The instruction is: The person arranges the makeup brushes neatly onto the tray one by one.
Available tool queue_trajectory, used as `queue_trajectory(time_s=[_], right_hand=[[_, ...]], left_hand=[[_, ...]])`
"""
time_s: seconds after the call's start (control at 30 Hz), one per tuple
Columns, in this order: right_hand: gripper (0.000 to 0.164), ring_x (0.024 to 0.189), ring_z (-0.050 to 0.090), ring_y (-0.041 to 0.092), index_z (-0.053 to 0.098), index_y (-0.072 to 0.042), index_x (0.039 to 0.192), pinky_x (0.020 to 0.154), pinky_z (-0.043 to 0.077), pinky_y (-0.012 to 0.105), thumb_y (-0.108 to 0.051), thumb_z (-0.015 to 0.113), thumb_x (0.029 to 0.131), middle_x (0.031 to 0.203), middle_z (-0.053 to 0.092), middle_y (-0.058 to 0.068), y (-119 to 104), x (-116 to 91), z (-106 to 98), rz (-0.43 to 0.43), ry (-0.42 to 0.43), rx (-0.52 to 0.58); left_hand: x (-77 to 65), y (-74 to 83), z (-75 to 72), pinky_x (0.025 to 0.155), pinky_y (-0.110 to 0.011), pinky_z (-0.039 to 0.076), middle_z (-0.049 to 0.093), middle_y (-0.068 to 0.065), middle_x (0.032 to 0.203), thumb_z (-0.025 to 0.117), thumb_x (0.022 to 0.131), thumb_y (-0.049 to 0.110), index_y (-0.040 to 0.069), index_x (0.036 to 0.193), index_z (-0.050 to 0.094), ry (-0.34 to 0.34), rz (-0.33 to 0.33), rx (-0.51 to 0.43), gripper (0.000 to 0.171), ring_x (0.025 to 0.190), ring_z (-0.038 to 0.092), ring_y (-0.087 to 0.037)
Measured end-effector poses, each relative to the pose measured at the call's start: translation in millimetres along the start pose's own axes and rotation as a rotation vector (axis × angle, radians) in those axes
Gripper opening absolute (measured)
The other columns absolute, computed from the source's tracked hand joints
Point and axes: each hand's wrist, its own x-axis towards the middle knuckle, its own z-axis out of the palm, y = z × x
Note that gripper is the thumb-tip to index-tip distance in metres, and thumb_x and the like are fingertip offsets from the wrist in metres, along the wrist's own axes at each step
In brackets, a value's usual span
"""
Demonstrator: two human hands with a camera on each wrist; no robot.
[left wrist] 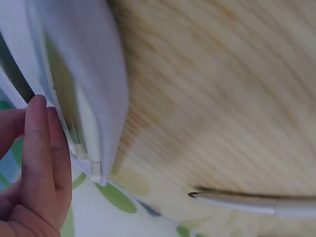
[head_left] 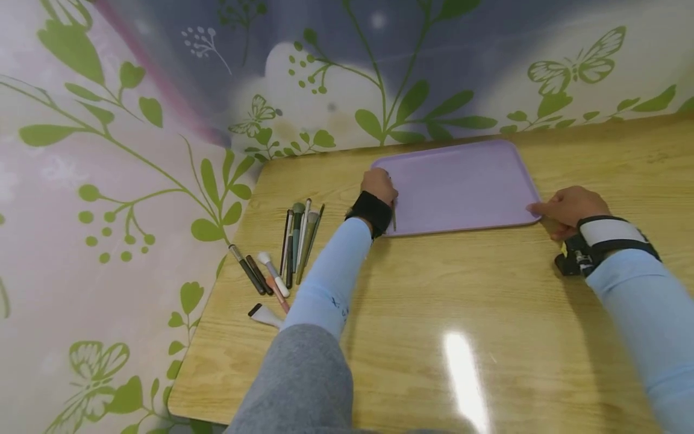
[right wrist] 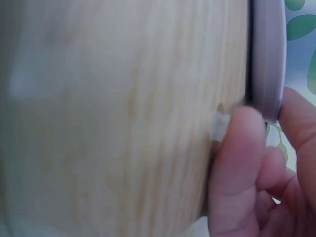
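Note:
A lavender tray (head_left: 461, 187) lies on the table near the wall. My left hand (head_left: 379, 185) is over its left end, and in the left wrist view the fingertips pinch a thin dark-green makeup brush (left wrist: 14, 74) by its stick. Beside those fingers, a pale slim brush (left wrist: 95, 168) lies along the inside of the tray's rim. At the near right corner of the tray, my right hand (head_left: 575, 208) grips the rim (right wrist: 269, 59) between thumb and fingers.
Several makeup brushes (head_left: 298, 241) lie in a loose bunch left of my left forearm. More brushes, among them a white-headed one (head_left: 273, 274) and a flat wide one (head_left: 264, 314), are nearer the table's left edge. The patterned wall (head_left: 336, 72) borders the table (head_left: 412, 301).

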Motion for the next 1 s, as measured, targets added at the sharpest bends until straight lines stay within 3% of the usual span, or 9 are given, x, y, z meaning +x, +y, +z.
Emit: queue_trajectory(time_s=[0.23, 0.43, 0.53, 0.6, 0.67, 0.73, 0.9, 0.93, 1.0], right_hand=[[0.062, 0.048, 0.059, 0.014, 0.047, 0.000, 0.082, 0.049, 0.047, 0.031, -0.060, 0.053, 0.068, 0.059, 0.054, 0.003, -1.8, -2.4, 1.4, 0.018, 0.003, 0.022], [0.060, 0.048, 0.058, 0.015, 0.046, -0.001, 0.076, 0.048, 0.046, 0.031, -0.060, 0.053, 0.067, 0.057, 0.053, 0.003, -1.7, -2.9, 0.1, 0.017, 0.022, 0.010], [0.059, 0.047, 0.059, 0.015, 0.045, -0.002, 0.076, 0.048, 0.046, 0.031, -0.060, 0.053, 0.068, 0.058, 0.053, 0.003, -1.5, -1.3, 0.3, 0.015, 0.032, 0.000], [0.060, 0.048, 0.059, 0.014, 0.046, -0.002, 0.077, 0.048, 0.046, 0.031, -0.061, 0.052, 0.068, 0.057, 0.054, 0.002, -1.7, 0.1, 0.7, 0.011, 0.026, -0.011], [0.062, 0.048, 0.059, 0.015, 0.048, -0.001, 0.081, 0.048, 0.046, 0.031, -0.062, 0.052, 0.068, 0.057, 0.055, 0.002, -1.4, 0.3, -0.2, 0.007, 0.014, -0.012], [0.064, 0.048, 0.059, 0.015, 0.049, 0.000, 0.081, 0.049, 0.047, 0.031, -0.063, 0.052, 0.067, 0.056, 0.055, 0.001, -0.4, -0.7, -2.3, 0.003, 0.010, -0.009], [0.064, 0.049, 0.060, 0.017, 0.049, -0.001, 0.079, 0.049, 0.047, 0.032, -0.063, 0.051, 0.066, 0.054, 0.053, 0.001, -2.2, -3.2, -3.5, -0.004, 0.012, -0.004], [0.063, 0.049, 0.060, 0.017, 0.049, -0.001, 0.078, 0.049, 0.047, 0.032, -0.063, 0.051, 0.066, 0.054, 0.053, 0.001, -2.6, -3.4, -3.0, -0.004, 0.009, -0.004], [0.063, 0.050, 0.060, 0.017, 0.048, -0.002, 0.077, 0.050, 0.047, 0.032, -0.063, 0.051, 0.066, 0.054, 0.053, 0.001, -3.7, -3.3, -1.5, -0.001, -0.005, -0.003]], left_hand=[[-105.5, 66.6, -137.6, 0.053, -0.028, 0.047, 0.064, -0.004, 0.079, 0.049, 0.078, 0.011, 0.010, 0.069, 0.061, -0.094, -0.077, 0.068, 0.015, 0.067, 0.060, -0.016], [-102.6, 58.5, -145.0, 0.059, -0.029, 0.048, 0.064, -0.003, 0.078, 0.051, 0.077, 0.012, 0.009, 0.069, 0.062, -0.094, -0.055, -0.016, 0.014, 0.071, 0.060, -0.018], [-96.0, 36.7, -153.2, 0.055, -0.025, 0.043, 0.059, -0.001, 0.064, 0.056, 0.075, 0.015, 0.011, 0.062, 0.061, -0.034, -0.014, -0.118, 0.014, 0.058, 0.054, -0.014], [-96.3, 19.7, -166.6, 0.058, -0.025, 0.042, 0.059, -0.001, 0.063, 0.056, 0.077, 0.016, 0.010, 0.062, 0.063, -0.040, -0.040, -0.137, 0.017, 0.058, 0.052, -0.016], [-96.9, -0.1, -178.4, 0.059, -0.026, 0.044, 0.061, -0.004, 0.065, 0.058, 0.076, 0.017, 0.008, 0.064, 0.065, -0.065, -0.094, -0.114, 0.016, 0.059, 0.053, -0.017], [-95.9, -22.5, -185.3, 0.065, -0.031, 0.046, 0.063, -0.012, 0.076, 0.060, 0.075, 0.019, 0.002, 0.073, 0.065, -0.160, -0.192, -0.053, 0.017, 0.067, 0.057, -0.022], [-79.9, -121.8, -139.2, 0.049, -0.032, 0.043, 0.062, -0.010, 0.067, 0.067, 0.066, 0.035, 0.008, 0.059, 0.062, -0.247, -0.184, 0.001, 0.029, 0.052, 0.052, -0.021], [-81.4, -135.9, -128.7, 0.046, -0.031, 0.040, 0.061, -0.010, 0.063, 0.067, 0.065, 0.038, 0.010, 0.053, 0.059, -0.231, -0.140, -0.004, 0.032, 0.047, 0.049, -0.020], [-96.8, -138.1, -128.1, 0.049, -0.032, 0.042, 0.061, -0.008, 0.060, 0.066, 0.066, 0.041, 0.012, 0.049, 0.058, -0.285, -0.120, 0.010, 0.034, 0.045, 0.049, -0.019]])
